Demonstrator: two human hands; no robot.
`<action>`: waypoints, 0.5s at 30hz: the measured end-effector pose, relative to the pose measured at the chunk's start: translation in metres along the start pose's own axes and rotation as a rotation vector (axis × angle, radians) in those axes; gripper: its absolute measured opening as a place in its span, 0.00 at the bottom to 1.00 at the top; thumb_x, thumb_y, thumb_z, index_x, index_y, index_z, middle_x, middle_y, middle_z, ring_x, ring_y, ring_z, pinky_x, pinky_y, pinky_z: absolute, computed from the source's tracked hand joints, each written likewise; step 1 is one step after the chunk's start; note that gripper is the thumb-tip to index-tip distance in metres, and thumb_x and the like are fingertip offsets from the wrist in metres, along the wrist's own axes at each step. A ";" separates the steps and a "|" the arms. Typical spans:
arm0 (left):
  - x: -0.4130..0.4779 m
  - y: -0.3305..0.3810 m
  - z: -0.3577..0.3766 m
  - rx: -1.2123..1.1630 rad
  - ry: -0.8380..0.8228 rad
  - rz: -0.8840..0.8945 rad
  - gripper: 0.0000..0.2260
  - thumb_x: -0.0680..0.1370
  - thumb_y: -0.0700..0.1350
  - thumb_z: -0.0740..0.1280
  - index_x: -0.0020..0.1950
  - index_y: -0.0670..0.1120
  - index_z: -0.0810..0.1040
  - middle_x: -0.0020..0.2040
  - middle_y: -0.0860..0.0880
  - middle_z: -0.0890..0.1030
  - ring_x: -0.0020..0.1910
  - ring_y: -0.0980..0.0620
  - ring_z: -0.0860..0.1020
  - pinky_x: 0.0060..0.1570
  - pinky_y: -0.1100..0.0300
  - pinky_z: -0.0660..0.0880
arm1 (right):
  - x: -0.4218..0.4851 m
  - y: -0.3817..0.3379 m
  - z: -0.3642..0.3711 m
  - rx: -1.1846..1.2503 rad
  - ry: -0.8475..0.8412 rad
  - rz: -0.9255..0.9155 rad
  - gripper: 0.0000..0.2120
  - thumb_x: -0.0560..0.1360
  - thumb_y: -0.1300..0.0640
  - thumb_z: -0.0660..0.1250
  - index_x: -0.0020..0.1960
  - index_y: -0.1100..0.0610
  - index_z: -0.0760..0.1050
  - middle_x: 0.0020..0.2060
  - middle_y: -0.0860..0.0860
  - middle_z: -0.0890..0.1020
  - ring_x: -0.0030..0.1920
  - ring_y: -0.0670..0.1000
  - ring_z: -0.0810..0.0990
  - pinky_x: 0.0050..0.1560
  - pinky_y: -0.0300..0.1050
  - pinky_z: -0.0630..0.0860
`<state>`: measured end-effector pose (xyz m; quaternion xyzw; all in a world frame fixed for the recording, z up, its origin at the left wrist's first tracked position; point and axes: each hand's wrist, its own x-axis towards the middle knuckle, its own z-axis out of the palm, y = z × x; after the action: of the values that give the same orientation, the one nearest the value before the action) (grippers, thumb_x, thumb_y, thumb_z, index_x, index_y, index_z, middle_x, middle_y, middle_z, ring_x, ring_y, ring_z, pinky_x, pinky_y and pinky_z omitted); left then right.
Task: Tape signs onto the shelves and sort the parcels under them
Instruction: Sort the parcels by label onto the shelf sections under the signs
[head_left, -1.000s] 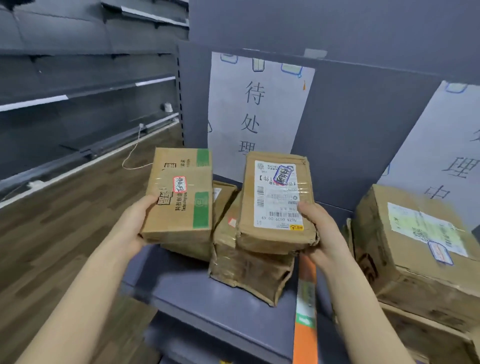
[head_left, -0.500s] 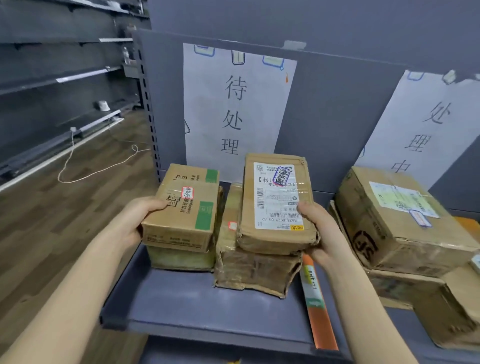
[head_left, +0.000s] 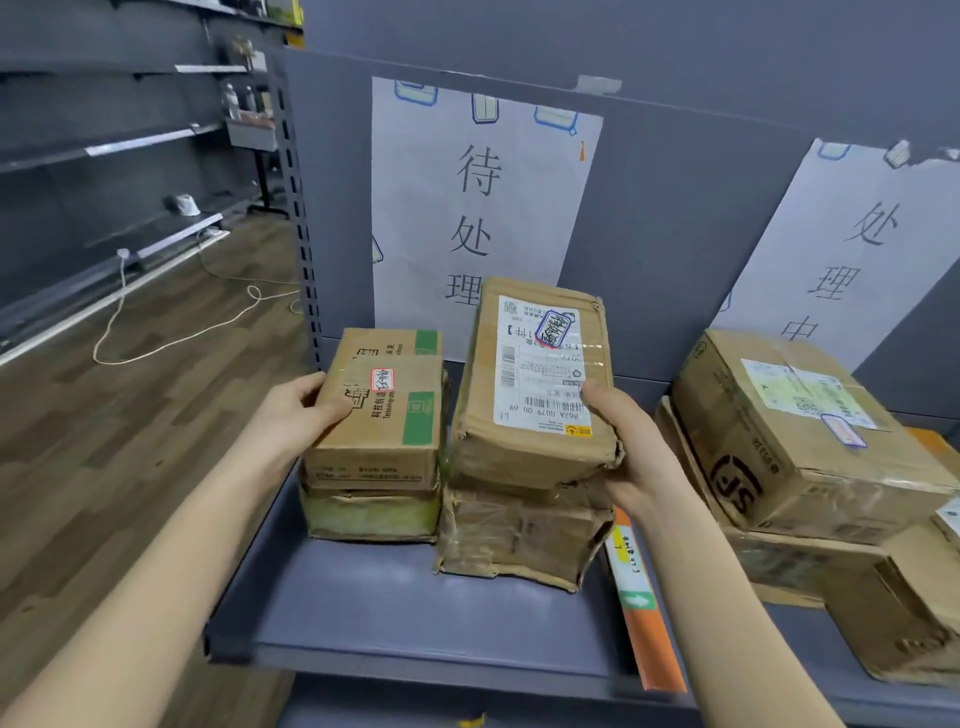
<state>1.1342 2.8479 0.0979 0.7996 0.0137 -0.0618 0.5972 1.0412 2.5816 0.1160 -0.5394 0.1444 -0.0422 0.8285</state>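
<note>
Fingers (head_left: 597, 397) still grip both parcels (head_left: 382, 415), now lowered onto the stacked boxes (head_left: 519, 530).

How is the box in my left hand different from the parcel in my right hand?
The box in the left hand has green patches and a red-edged sticker; the parcel in the right hand carries a white shipping label with a blue-edged sticker. The box's edges are neat; the parcel's near corner is crushed. The parcel looks longer than the box. Both are brown cardboard.
</note>
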 end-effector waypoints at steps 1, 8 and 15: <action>-0.003 0.001 0.001 0.049 0.027 0.033 0.18 0.78 0.38 0.65 0.68 0.45 0.72 0.57 0.48 0.78 0.49 0.52 0.76 0.49 0.60 0.69 | 0.000 -0.001 0.006 -0.002 -0.016 0.004 0.13 0.76 0.56 0.63 0.59 0.59 0.75 0.51 0.56 0.84 0.51 0.55 0.83 0.48 0.49 0.80; -0.019 0.002 0.015 0.248 0.136 0.147 0.22 0.77 0.45 0.66 0.71 0.46 0.69 0.65 0.47 0.75 0.64 0.47 0.72 0.56 0.60 0.66 | 0.008 -0.006 0.017 -0.050 -0.011 0.040 0.09 0.78 0.55 0.61 0.51 0.55 0.79 0.47 0.52 0.85 0.46 0.51 0.84 0.48 0.48 0.77; -0.016 0.001 0.019 0.313 0.170 0.182 0.21 0.77 0.45 0.66 0.70 0.44 0.70 0.66 0.46 0.75 0.65 0.46 0.71 0.60 0.59 0.65 | 0.020 -0.013 0.001 -0.179 0.149 0.093 0.08 0.76 0.50 0.64 0.48 0.53 0.79 0.41 0.51 0.85 0.42 0.52 0.82 0.40 0.47 0.76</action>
<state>1.1167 2.8305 0.0952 0.8829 -0.0181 0.0589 0.4655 1.0619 2.5729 0.1245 -0.5992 0.2337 -0.0307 0.7651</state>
